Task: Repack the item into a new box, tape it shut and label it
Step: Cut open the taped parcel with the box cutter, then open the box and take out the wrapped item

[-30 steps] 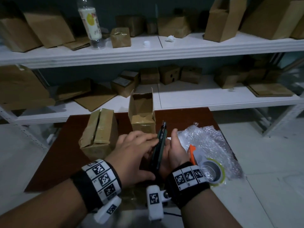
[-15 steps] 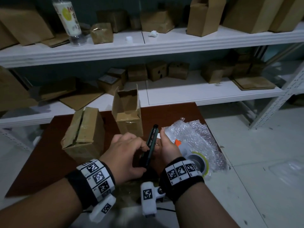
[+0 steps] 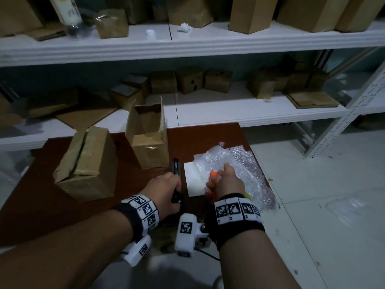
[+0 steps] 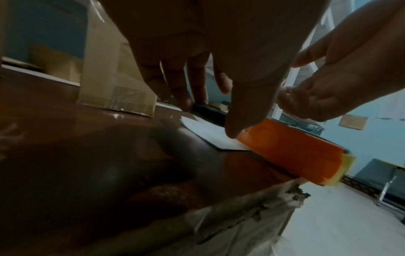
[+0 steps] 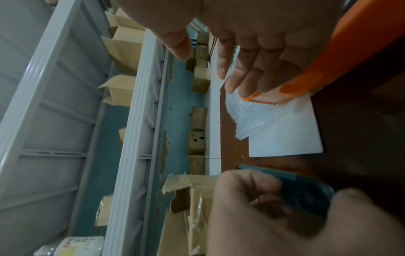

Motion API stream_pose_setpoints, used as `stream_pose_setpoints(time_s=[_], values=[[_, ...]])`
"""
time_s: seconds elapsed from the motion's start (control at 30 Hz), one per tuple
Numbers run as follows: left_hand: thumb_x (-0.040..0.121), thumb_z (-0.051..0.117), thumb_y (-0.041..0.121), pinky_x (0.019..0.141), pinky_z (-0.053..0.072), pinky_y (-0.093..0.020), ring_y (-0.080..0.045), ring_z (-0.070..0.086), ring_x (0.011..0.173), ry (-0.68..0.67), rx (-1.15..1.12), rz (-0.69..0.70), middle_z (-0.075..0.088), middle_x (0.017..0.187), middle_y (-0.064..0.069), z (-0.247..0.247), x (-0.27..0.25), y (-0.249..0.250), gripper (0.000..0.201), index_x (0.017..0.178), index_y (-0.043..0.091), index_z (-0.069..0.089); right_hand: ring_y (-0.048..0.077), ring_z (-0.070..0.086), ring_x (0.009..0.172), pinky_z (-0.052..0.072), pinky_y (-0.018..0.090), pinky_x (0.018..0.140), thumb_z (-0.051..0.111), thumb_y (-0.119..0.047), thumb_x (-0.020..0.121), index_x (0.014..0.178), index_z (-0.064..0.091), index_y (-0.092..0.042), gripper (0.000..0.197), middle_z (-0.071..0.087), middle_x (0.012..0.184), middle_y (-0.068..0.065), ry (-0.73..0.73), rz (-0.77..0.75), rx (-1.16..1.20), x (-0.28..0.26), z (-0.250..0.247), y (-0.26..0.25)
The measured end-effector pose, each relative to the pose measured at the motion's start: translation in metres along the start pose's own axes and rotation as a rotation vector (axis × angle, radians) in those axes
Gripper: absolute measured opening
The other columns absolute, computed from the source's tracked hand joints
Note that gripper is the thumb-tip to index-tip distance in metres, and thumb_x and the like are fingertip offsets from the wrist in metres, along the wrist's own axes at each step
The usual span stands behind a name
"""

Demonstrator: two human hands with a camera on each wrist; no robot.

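Note:
The item, a slim dark device (image 3: 176, 166) (image 5: 306, 188), lies on the brown table (image 3: 198, 138). My left hand (image 3: 166, 190) (image 5: 263, 216) curls round its near end. My right hand (image 3: 227, 182) (image 5: 252, 60) is over the orange tape dispenser (image 3: 213, 174) (image 4: 295, 152), with its fingers nearly straight and their tips lying along it. An open small cardboard box (image 3: 149, 134) stands upright just beyond the item. A white label sheet (image 3: 192, 180) (image 5: 285, 138) lies flat between my hands. Bubble wrap (image 3: 243, 163) partly covers the sheet.
A larger taped cardboard box (image 3: 87, 161) stands to the left on the table. White shelves (image 3: 229, 109) behind hold several cardboard boxes and flat cardboard. The table's right edge runs beside the bubble wrap, with pale floor (image 3: 312, 195) beyond.
The item was held upright between both hands; my left hand has lowered it to the table. My right hand let go and moved right onto the orange tape dispenser.

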State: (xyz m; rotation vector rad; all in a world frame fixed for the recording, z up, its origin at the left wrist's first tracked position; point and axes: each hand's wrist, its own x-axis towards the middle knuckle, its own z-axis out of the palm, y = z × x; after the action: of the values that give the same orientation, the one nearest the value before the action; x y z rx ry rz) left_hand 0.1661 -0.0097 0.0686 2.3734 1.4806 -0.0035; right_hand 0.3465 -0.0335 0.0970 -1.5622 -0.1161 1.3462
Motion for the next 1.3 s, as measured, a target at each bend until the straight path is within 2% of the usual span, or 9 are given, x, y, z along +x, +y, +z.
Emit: stream_pose_setpoints(time_s=[0.2,0.37,0.5,0.77,0.93,1.03,1.13,1.23,1.3], values=[[0.071,0.076,0.031,0.077,0.044,-0.025,-0.013,0.049,0.094,-0.022,-0.036,-0.024,0.048,0.101,0.009,0.025,0.028,-0.001,0.037,0.09,0.034,0.045,0.025,0.061,0.076,0.044,0.037,0.068,0.051,-0.041,0.097,0.092,0.063,-0.014,0.03,0.067,0.088,0.006,-0.001,-0.006,0.024,0.006,-0.002,-0.003],[0.075,0.077,0.029,0.092,0.048,-0.03,-0.017,0.051,0.111,-0.082,-0.026,0.023,0.05,0.121,0.004,0.029,0.028,-0.009,0.038,0.102,0.03,0.051,0.023,0.065,0.083,0.046,0.035,0.069,0.051,-0.04,0.097,0.094,0.065,-0.015,0.029,0.07,0.093,0.003,-0.02,-0.012,0.026,0.007,0.002,-0.005],[0.077,0.076,0.039,0.099,0.047,-0.031,-0.012,0.048,0.116,-0.04,-0.021,0.075,0.043,0.131,0.009,0.017,0.007,-0.018,0.044,0.115,0.031,0.055,0.022,0.064,0.071,0.044,0.033,0.069,0.051,-0.036,0.098,0.088,0.07,-0.013,0.031,0.073,0.076,0.0,-0.075,-0.027,0.062,0.003,0.019,0.001],[0.078,0.059,0.056,0.097,0.041,-0.037,-0.01,0.05,0.111,0.4,0.011,0.09,0.054,0.115,0.016,-0.062,-0.094,-0.058,0.025,0.096,0.038,0.057,0.018,0.059,0.05,0.043,0.029,0.057,0.049,-0.027,0.101,0.079,0.063,-0.009,0.032,0.068,0.055,0.001,-0.23,-0.04,0.002,-0.025,0.084,0.024],[0.078,0.068,0.053,0.101,0.038,-0.046,-0.019,0.046,0.12,0.69,-0.015,-0.205,0.051,0.129,0.003,-0.102,-0.129,-0.1,0.045,0.113,0.026,0.059,0.016,0.059,0.051,0.046,0.028,0.051,0.051,-0.023,0.103,0.08,0.065,-0.009,0.03,0.067,0.063,0.003,-0.37,-0.167,-0.19,-0.059,0.125,0.043],[0.079,0.073,0.052,0.112,0.034,-0.045,-0.024,0.041,0.133,0.59,-0.124,-0.489,0.04,0.146,-0.004,-0.117,-0.127,-0.132,0.067,0.135,0.022,0.05,0.012,0.059,0.055,0.046,0.025,0.054,0.056,-0.025,0.102,0.084,0.067,-0.009,0.026,0.067,0.068,0.002,-0.408,-0.312,-0.348,-0.073,0.138,0.06],[0.085,0.067,0.053,0.113,0.034,-0.039,-0.025,0.041,0.136,0.439,-0.346,-0.564,0.037,0.152,-0.009,-0.117,-0.122,-0.157,0.074,0.145,0.017,0.043,0.014,0.061,0.062,0.05,0.034,0.063,0.06,-0.03,0.099,0.088,0.069,-0.011,0.024,0.069,0.072,0.001,-0.425,-0.338,-0.412,-0.08,0.145,0.076],[0.088,0.066,0.05,0.102,0.041,-0.032,-0.021,0.053,0.122,0.347,-0.345,-0.564,0.052,0.139,-0.004,-0.111,-0.119,-0.162,0.058,0.135,0.018,0.055,0.016,0.069,0.079,0.06,0.046,0.083,0.066,-0.039,0.092,0.097,0.07,-0.025,0.016,0.073,0.085,-0.003,-0.43,-0.382,-0.51,-0.079,0.146,0.083],[0.087,0.069,0.047,0.093,0.042,-0.026,-0.016,0.056,0.109,0.33,-0.29,-0.555,0.055,0.124,0.003,-0.106,-0.121,-0.16,0.045,0.123,0.021,0.062,0.012,0.068,0.094,0.058,0.042,0.092,0.069,-0.042,0.091,0.11,0.067,-0.029,0.023,0.072,0.099,-0.01,-0.444,-0.422,-0.619,-0.08,0.146,0.084]])
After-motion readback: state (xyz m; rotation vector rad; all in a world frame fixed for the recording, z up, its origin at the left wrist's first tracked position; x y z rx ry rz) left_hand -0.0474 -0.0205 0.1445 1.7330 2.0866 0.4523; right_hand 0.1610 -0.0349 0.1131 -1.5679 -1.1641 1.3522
